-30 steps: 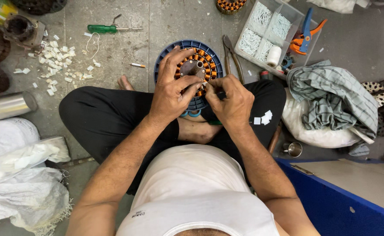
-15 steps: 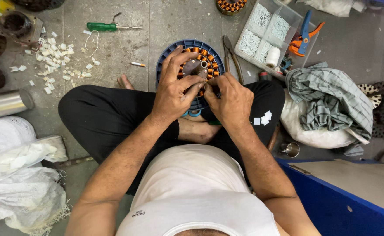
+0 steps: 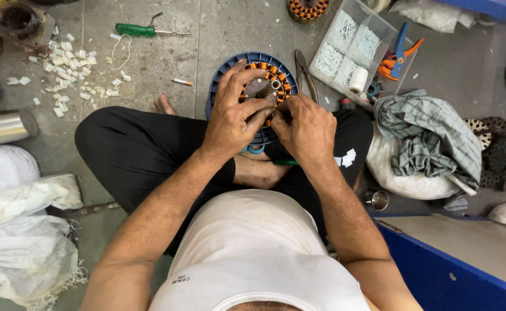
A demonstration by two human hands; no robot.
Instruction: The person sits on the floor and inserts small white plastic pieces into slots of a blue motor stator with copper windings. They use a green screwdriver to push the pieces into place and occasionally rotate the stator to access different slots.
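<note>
Copper windings (image 3: 271,74) ring the round motor core (image 3: 254,91) that rests in my lap, against my crossed legs, on a blue plate (image 3: 225,74).

From the head camera, my only view: my left hand (image 3: 233,118) spreads over the core, fingers curled across its near edge to steady it. My right hand (image 3: 306,128) is bunched narrow, fingertips pinched together at the core's near-right rim, where the two hands meet. I judge this fine work goes best with the left hand pinning the core flat so it cannot turn, and the right pulling gently, so the thin wire neither kinks nor scrapes.

What my right fingers pinch I cannot tell; the knuckles cover it. The core's near half is hidden under both hands. A green handle (image 3: 286,163) pokes out below my right wrist, its tip covered.

On the floor lie a green screwdriver (image 3: 143,30), white scraps (image 3: 69,60), pliers (image 3: 305,72), a clear parts box (image 3: 354,49) with a white spool (image 3: 358,80), and a folded cloth (image 3: 428,135).
</note>
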